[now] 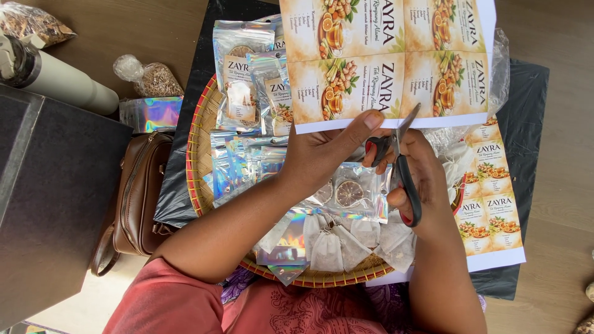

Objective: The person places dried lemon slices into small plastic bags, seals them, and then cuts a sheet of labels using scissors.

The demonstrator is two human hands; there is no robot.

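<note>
My left hand (328, 151) holds up a printed sheet of labels (387, 59) by its lower edge, thumb on the front. My right hand (421, 179) grips black-and-red scissors (402, 164), blades open at the bottom edge of the sheet near its middle. Below the hands lies a round woven tray (197, 154) with shiny foil pouches (238, 80), several small white tea bags (337, 244) and a clear pouch with a dried citrus slice (349, 193).
More label sheets (492, 204) lie at the right on a black plastic sheet (526, 93). A brown handbag (139, 192) sits left of the tray, beside a dark box (49, 198). A cream flask (62, 80) and bags of dried herbs (151, 77) lie at the far left.
</note>
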